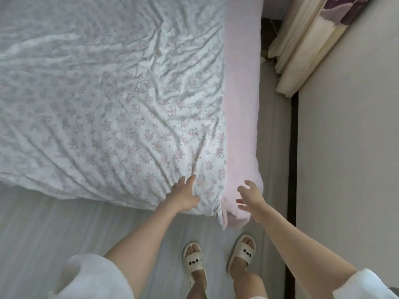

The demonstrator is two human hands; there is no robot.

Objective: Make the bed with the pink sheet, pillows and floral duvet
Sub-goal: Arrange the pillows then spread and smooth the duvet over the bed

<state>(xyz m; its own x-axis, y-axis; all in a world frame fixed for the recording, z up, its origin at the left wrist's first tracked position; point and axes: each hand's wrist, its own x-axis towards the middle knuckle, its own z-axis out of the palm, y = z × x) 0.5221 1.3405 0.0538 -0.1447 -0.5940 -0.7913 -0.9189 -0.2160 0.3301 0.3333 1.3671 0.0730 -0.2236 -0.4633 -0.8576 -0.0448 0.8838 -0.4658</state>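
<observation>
- The floral duvet (121, 117) lies spread over the bed, heavily creased, its near corner hanging just past the mattress edge by the person's feet.
- The pink sheet (241, 104) shows as a bare strip along the bed's right side, where the duvet stops short; its corner looks bunched near the floor.
- The left hand (183, 196) rests flat on the duvet corner, fingers spread, gripping nothing.
- The right hand (248, 197) hovers open beside the sheet corner, fingers apart; whether it touches the cloth is hard to tell from this angle.
- The step in hand is probably squaring this corner. Best to pinch the duvet at the corner seam rather than mid-panel, so the pull runs along both edges.
- Draw it toward the pink strip so the overhang evens out, then sweep the palm outward from the middle to chase the creases.
- No pillows are in view; they may lie beyond the frame.
</observation>
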